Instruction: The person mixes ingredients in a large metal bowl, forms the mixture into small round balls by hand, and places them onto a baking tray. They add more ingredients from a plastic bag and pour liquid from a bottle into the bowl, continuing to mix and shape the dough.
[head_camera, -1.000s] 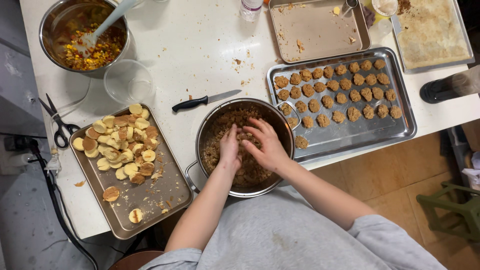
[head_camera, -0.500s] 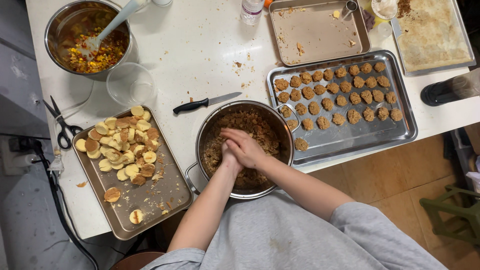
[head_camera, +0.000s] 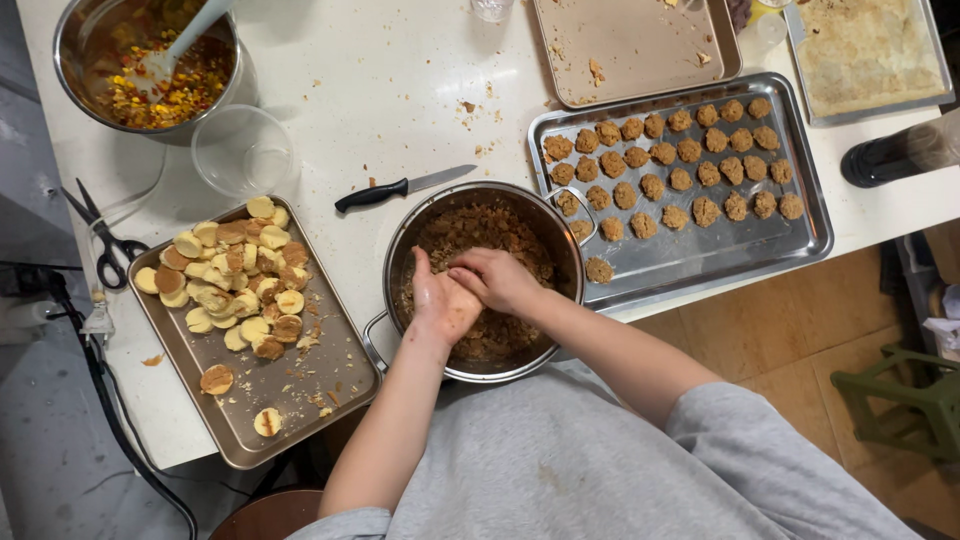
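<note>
Grey short-sleeved shirt (head_camera: 600, 470), bare forearms

Mix between hands (head_camera: 470, 290) hidden

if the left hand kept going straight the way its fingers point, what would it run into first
The left hand points away from the person, over the brown mixture in the metal pot. It would probably meet the pot's far rim first, then the black-handled knife on the table; its height above the rim is unclear.

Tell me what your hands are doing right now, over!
Left hand and right hand pressed together over the pot, shaping brown mixture. Rows of balls on the tray to the right. Knife beside the pot, nothing blocking.
</note>
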